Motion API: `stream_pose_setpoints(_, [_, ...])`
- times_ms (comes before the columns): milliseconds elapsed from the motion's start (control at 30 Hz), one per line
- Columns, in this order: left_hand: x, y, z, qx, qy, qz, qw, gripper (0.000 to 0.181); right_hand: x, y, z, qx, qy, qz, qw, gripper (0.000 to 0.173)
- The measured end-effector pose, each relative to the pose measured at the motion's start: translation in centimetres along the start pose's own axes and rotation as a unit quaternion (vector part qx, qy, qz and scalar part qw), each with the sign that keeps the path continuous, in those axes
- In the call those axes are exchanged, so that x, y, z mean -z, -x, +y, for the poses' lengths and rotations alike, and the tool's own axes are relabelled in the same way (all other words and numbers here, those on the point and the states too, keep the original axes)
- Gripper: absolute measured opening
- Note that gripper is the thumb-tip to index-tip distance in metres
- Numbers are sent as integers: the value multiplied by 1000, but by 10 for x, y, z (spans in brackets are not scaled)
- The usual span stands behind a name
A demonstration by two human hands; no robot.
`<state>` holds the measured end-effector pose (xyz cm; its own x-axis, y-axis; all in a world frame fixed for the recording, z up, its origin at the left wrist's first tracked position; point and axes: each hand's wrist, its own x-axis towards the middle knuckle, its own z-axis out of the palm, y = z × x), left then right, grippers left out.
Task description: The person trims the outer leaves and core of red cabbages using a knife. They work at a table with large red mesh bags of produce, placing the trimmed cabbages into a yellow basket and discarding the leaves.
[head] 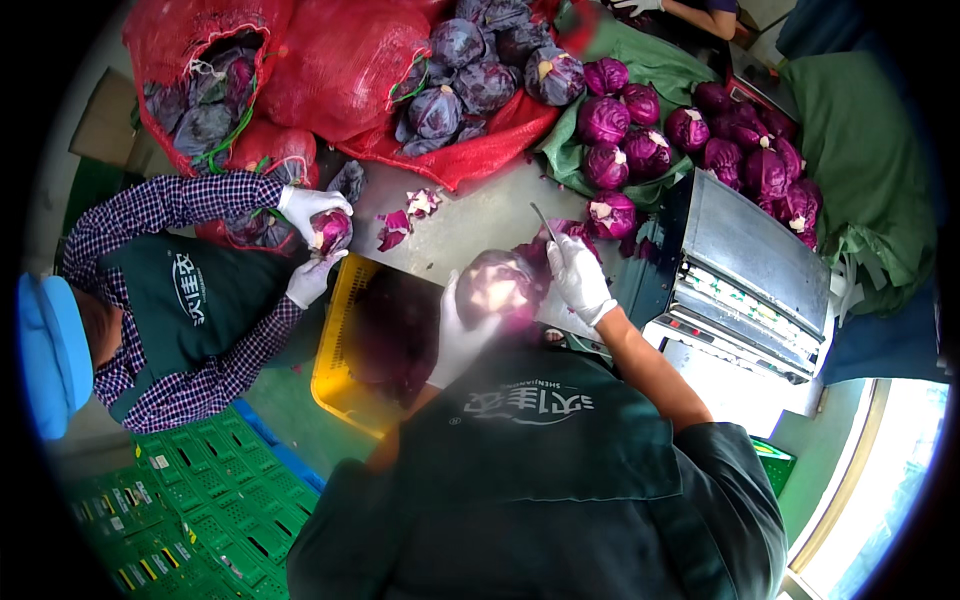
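A red cabbage [495, 289] rests in my gloved left hand [461, 341], its pale cut base facing up; part of it is blurred by glare. In my gloved right hand [577, 277] is a thin-bladed tool, apparently a small knife [541, 220], its blade pointing up and away from me. Purple outer leaves [574, 231] lie just beyond the right hand. A trimmed red cabbage [611, 215] sits on the metal table [480, 202] past them. Left of my left hand stands a yellow plastic crate [327, 360] with dark purple contents, blurred.
At left, a co-worker's gloved hands [311, 214] hold another cabbage [331, 229]. Red mesh sacks [337, 67] of untrimmed cabbages line the back. Trimmed cabbages [604, 120] lie on green sacking [562, 154]. A metal-topped machine [757, 240] stands right; green crates [225, 487] lie lower left.
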<state>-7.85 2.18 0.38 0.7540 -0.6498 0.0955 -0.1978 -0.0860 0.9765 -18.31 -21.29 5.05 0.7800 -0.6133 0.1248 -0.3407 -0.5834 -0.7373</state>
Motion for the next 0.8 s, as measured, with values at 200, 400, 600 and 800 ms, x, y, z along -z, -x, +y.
stream_pose_setpoints(200, [-5,-24,44,-43,-114,-27,992,75,-8,48,-5,-50,-118,-67,989,38])
stream_pose_setpoints(400, [-20,-23,33,-50,-154,21,987,70,-4,49,-17,49,77,-47,995,55])
stream_pose_setpoints(600, [-28,-19,24,-42,-100,58,992,72,-7,35,-21,25,124,-38,991,51])
stream_pose_setpoints(800, [-24,-22,25,-35,-98,51,993,69,14,4,-13,-17,171,-48,984,53])
